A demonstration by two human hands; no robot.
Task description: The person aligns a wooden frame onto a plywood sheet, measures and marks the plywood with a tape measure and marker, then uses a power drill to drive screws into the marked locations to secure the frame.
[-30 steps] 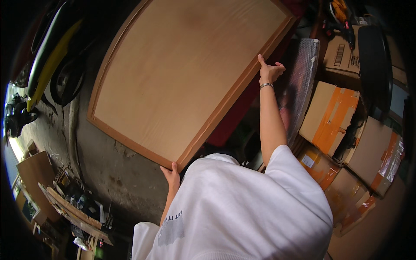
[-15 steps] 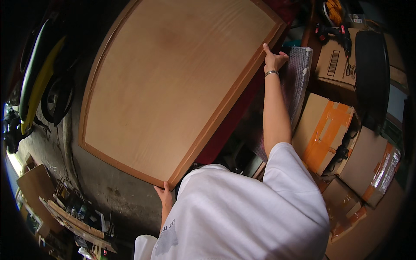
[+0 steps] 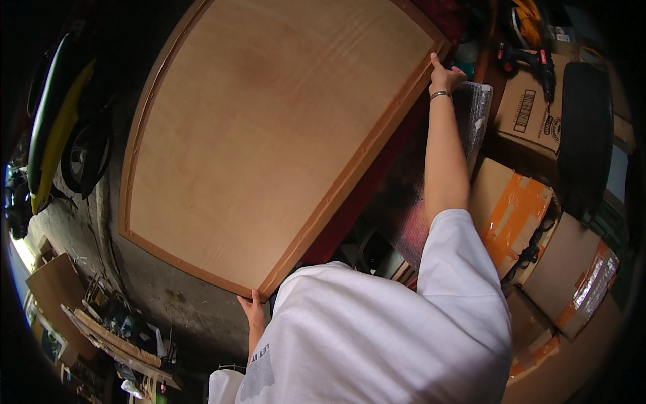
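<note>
- The left hand (image 3: 253, 311) is closed around the lower corner of a framed wooden panel (image 3: 276, 135), thumb on the rim, fingers mostly hidden.
- The right hand (image 3: 445, 79) is partly curled at the upper end of the same long edge, thumb on the frame.
- The framed wooden panel slants in front of the person, held between both hands.
- To its right: a bubble-wrapped item (image 3: 479, 114), taped cardboard boxes (image 3: 515, 212) and a black-and-red drill (image 3: 540, 60).

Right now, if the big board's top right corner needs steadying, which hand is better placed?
Probably the right hand: it touches the board near that corner, while the left hand is down at the bottom corner.
</note>
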